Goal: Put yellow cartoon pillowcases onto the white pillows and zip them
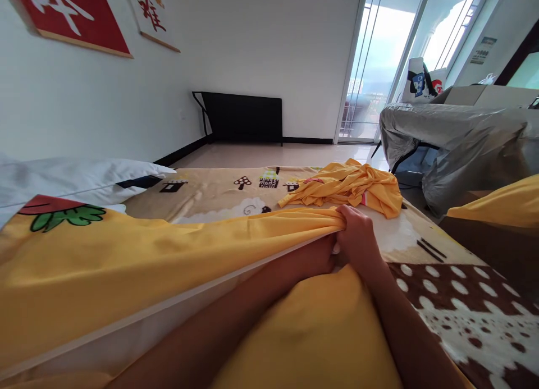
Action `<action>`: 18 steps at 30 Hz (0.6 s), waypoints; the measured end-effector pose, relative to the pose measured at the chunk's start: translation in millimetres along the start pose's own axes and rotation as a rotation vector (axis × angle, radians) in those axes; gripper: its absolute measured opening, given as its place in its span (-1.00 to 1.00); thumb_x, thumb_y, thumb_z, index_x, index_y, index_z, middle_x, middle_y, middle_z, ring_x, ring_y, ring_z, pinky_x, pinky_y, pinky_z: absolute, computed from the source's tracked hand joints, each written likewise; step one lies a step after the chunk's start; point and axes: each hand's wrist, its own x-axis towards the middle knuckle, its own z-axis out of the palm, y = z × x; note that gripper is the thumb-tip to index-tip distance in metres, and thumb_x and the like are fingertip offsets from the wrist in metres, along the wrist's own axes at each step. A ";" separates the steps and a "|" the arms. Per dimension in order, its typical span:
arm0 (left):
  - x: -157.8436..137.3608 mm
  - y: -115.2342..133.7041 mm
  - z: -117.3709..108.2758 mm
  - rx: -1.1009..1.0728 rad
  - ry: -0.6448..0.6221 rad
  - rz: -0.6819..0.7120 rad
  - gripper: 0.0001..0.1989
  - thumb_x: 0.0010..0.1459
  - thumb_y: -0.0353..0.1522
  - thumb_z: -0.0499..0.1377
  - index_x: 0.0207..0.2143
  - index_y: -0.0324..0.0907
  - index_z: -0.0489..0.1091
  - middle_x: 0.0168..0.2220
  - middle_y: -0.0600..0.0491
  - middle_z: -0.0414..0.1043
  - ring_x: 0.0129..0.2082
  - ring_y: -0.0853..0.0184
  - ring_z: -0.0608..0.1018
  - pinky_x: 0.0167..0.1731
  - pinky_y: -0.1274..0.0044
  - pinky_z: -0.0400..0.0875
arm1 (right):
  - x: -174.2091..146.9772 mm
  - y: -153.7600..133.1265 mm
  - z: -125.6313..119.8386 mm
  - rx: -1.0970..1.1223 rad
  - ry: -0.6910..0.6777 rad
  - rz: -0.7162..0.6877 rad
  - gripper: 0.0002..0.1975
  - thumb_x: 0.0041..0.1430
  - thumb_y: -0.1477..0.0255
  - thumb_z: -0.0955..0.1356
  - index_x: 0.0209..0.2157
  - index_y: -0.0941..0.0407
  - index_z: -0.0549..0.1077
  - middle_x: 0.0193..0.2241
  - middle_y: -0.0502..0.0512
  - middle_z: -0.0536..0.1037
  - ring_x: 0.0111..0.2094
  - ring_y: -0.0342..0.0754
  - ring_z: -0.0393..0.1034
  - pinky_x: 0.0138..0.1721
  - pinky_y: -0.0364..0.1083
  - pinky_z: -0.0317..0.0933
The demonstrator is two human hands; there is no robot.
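Observation:
A yellow duvet cover (177, 248) with a white-edged opening and a printed fruit with green leaves stretches from the left side to the centre. My right hand (357, 232) is closed on its gathered corner. Under the pale edge, my left forearm reaches through to the same corner, and my left hand (322, 255) sits close against the right one. The left hand looks closed, but its fingers are mostly hidden, so what it grips does not show. More yellow cloth (307, 333) bulges up between my forearms.
A patterned blanket (210, 195) covers the bed, with a crumpled yellow cloth (349, 184) on it. White bedding (84, 175) lies at left. A plastic-covered table (455, 122) stands right, near glass doors (379, 69). A black panel (246, 118) leans by the far wall.

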 end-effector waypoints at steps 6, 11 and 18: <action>-2.3 -1.8 -0.4 -0.078 0.063 0.035 -0.56 0.07 -0.34 0.09 0.04 -0.19 0.29 0.06 -0.09 0.35 0.13 0.14 0.31 0.17 0.26 0.18 | 3.5 6.0 -1.8 0.108 0.019 -0.007 -0.60 -0.26 0.58 0.19 -0.33 0.12 0.48 -0.34 0.11 0.56 -0.28 0.00 0.40 -0.24 -0.11 0.18; -10.5 -10.5 3.7 -0.084 0.082 0.130 -0.61 0.18 -0.32 0.03 0.08 -0.12 0.25 0.19 -0.01 0.21 0.24 0.22 0.16 0.24 0.27 0.07 | 4.1 4.8 -8.9 0.200 0.036 0.021 -0.61 -0.31 0.56 0.21 -0.37 0.11 0.51 -0.45 0.06 0.56 -0.38 -0.02 0.39 -0.34 -0.14 0.20; -27.5 -3.6 -5.4 0.198 0.089 0.382 -0.63 0.28 -0.43 -0.15 -0.07 -0.39 0.37 -0.03 -0.22 0.41 0.08 0.20 0.38 0.16 0.39 0.20 | 3.6 5.0 -14.5 0.253 0.083 -0.013 -0.58 -0.31 0.57 0.20 -0.35 0.14 0.52 -0.42 0.08 0.57 -0.38 -0.03 0.41 -0.33 -0.14 0.21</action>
